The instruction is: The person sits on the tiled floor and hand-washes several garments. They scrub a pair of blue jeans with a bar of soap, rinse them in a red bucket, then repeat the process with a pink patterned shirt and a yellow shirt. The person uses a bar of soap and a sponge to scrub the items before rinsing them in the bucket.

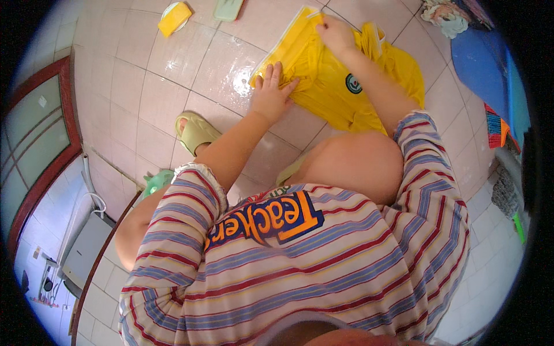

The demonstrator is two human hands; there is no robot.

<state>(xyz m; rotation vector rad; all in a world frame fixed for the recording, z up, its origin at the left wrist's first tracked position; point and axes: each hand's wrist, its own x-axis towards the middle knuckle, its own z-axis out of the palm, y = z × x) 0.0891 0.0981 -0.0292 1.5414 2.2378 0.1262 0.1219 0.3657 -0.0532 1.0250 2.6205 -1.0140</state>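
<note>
A yellow garment [329, 95] with white trim and a round dark-green badge [353, 83] lies spread on the tiled floor before my knees. My left hand [272, 96] rests on its near-left edge, fingers apart and pressed down on the cloth. Farther off, my right hand [336, 36] is closed on the garment near its white-trimmed top edge. My right forearm crosses over the cloth beside the badge. The far-right part of the garment is bunched up, and folds gather under my left hand's thumb.
Pink floor tiles [169, 62] look wet and shiny. A yellow soap bar [175, 19] lies on a white dish, near a pale green tray [228, 8]. Right stands a blue plastic container [480, 69] by crumpled cloth [446, 17]. My slippered foot [194, 132] is left; a red-framed door [65, 104] stands beyond.
</note>
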